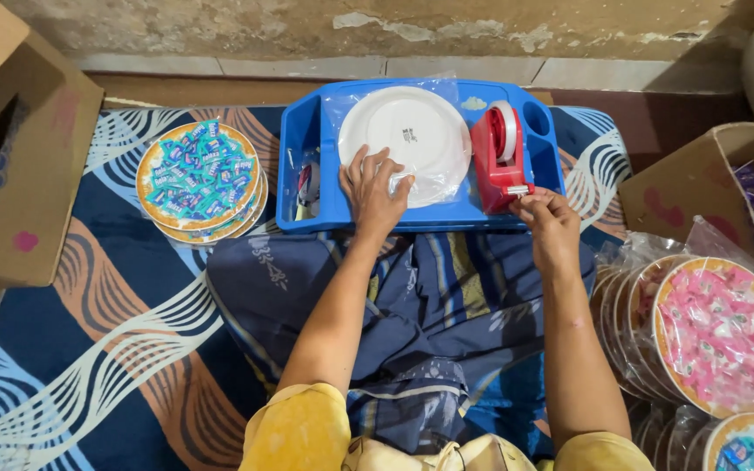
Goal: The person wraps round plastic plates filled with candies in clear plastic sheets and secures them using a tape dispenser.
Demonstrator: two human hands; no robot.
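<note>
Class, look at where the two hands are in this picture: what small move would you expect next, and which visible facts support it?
Probably the right hand pulls a strip of tape off the red tape dispenser and carries it to the plate. Its fingers pinch at the dispenser's cutter end, while the left hand presses the folded clear plastic wrap against the white plate on the blue tray, holding the fold shut.

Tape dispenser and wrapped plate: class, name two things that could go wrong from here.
1. The right hand pinches tape at the dispenser blade, so a fingertip might get nicked.
2. Only the left hand presses the loose plastic on the plate; the fold may spring open.
</note>
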